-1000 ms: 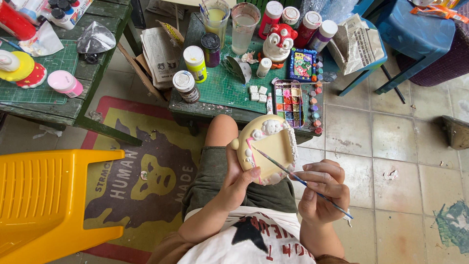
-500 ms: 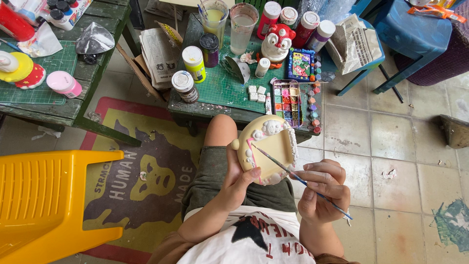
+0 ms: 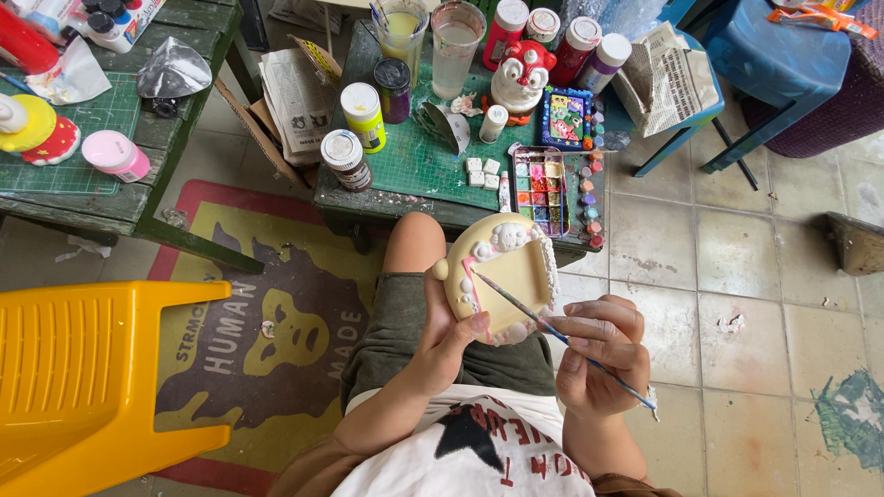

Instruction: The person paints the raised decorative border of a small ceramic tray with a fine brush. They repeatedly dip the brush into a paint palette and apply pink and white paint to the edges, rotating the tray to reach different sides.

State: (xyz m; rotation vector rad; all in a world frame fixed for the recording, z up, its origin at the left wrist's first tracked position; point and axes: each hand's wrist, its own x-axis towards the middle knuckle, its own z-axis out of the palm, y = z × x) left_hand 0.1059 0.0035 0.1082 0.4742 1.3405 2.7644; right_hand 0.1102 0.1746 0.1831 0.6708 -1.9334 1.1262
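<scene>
My left hand (image 3: 444, 342) grips a cream-coloured plaster frame (image 3: 505, 276) with raised white and pink trim, held over my lap. My right hand (image 3: 597, 352) pinches a thin blue-handled paintbrush (image 3: 552, 331). The brush tip touches the pink left inner edge of the frame. The brush handle sticks out past my right wrist toward the floor.
A low green-matted table (image 3: 414, 166) ahead carries paint bottles, two water cups (image 3: 433, 32), a paint palette (image 3: 541, 184), and a red and white figurine (image 3: 520, 78). A yellow plastic stool (image 3: 83, 377) stands at left, a second table (image 3: 92, 184) at far left, a blue stool (image 3: 778, 55) at upper right.
The brush tip has slid slightly along the frame's pink left edge. Both hands and the frame stay in nearly the same place.
</scene>
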